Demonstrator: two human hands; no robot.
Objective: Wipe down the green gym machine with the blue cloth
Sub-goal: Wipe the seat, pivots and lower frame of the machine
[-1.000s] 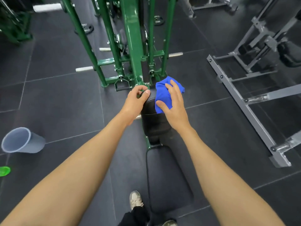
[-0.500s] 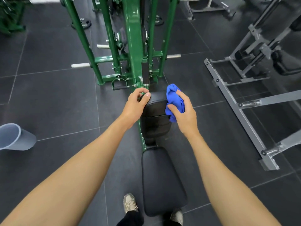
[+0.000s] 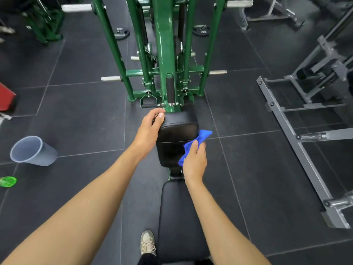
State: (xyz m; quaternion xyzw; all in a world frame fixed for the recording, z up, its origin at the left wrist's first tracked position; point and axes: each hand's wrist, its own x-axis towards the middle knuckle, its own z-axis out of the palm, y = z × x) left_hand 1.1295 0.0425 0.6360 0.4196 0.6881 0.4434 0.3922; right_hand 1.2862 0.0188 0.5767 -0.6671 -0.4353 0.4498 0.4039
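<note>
Blue cloth [image 3: 204, 136] half hidden under right hand [image 3: 194, 162], against black pad [image 3: 177, 129].

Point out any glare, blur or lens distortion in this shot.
Head view: bright glare streaks run down the green machine and a soft sheen lies on the black pad; head view: floor tile seams bow toward the edges, wide-angle distortion; head view: right hand and blue cloth look slightly soft, left hand sharper.

Left floor plate [image 3: 119, 33] and right floor plate [image 3: 201, 30] are showing white lettering, too small to read; no other text.
</note>
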